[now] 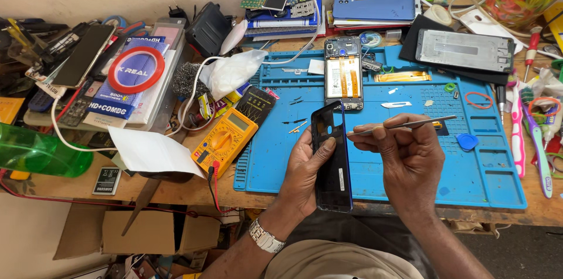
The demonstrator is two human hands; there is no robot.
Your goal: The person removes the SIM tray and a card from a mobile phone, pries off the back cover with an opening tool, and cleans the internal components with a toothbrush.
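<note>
1. Left hand (306, 164): my fingers are clasped around the long edges of a dark phone back cover (332, 159), which I hold upright on edge above the near rim of the blue work mat (375, 179), its hollow inner face turned toward my right hand.
2. Right hand (410, 153): my fingers pinch a pair of slim metal tweezers (404, 125), the tips pointing left and lying just beside the cover's upper edge.
3. Back cover, appearance: thin, glossy and dark with a blue tint along the rim; a camera cut-out shows near the top, and a small white label sits low on the inner face.
4. Risk, in my judgement: the cover is held only by its edges, so a hard push from the tweezers could lever it out of my grip or flex the thin shell until it cracks.
5. Risk, in my judgement: a slip of the sharp tips could scratch the inner face or jab my left thumb, which lies close to them.
6. Surroundings: an opened phone (343, 74) lies face-up farther back on the mat; a yellow multimeter (224, 140) rests on the desk (176, 188) just left of the mat.
</note>
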